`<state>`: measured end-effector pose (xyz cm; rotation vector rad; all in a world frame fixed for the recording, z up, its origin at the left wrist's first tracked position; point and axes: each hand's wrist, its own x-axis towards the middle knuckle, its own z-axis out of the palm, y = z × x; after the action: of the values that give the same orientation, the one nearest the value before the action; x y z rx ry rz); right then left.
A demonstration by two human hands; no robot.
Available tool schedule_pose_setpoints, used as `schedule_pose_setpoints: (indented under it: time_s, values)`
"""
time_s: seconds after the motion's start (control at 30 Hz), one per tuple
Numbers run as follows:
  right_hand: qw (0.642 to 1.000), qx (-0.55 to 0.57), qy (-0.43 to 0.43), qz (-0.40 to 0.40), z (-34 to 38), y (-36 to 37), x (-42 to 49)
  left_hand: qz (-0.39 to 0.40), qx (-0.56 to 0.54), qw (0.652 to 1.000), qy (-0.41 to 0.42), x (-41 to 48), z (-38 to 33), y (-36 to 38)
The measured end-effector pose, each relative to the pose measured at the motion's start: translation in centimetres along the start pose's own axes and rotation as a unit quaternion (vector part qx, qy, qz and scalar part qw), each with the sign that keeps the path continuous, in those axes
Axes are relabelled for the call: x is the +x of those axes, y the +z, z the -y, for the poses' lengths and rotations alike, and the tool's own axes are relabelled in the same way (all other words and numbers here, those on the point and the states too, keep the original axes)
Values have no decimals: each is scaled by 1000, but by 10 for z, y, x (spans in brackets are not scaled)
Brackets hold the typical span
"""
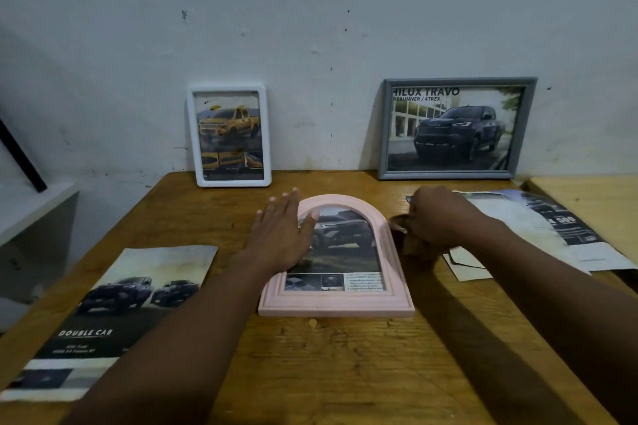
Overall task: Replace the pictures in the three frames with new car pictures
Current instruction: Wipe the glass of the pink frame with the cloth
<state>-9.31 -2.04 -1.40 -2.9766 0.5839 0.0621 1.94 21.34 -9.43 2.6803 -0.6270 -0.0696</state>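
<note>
A pink arched frame (390,272) lies flat in the middle of the wooden table (345,362) with a dark car picture inside. My left hand (281,235) rests flat, fingers straight, on the frame's left side. My right hand (438,217) sits just right of the frame, fingers curled round a blurred brownish thing (405,235) I cannot identify. A white frame (229,136) with a yellow truck picture and a grey frame (455,129) with a dark pickup picture lean against the wall.
A car brochure page (114,314) lies at the table's left front. More car pages (538,228) and a paper scrap (466,264) lie at the right, partly under my right forearm. A second table (593,203) adjoins on the right, a white shelf (31,210) on the left.
</note>
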Motion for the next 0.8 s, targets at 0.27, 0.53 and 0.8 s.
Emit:
schedule_pose_setpoints:
  time_s: [0.27, 0.53, 0.8]
  values:
    - [988, -40, -45, 143, 16, -9, -29, -6, 17, 997, -74, -29, -10, -32]
    - [978, 181, -7, 103, 49, 3, -22, 50, -35, 991, -118, -35, -26, -46]
    - [883, 468, -29, -35, 53, -12, -13, -84, -253, 961, -78, -23, -23, -55]
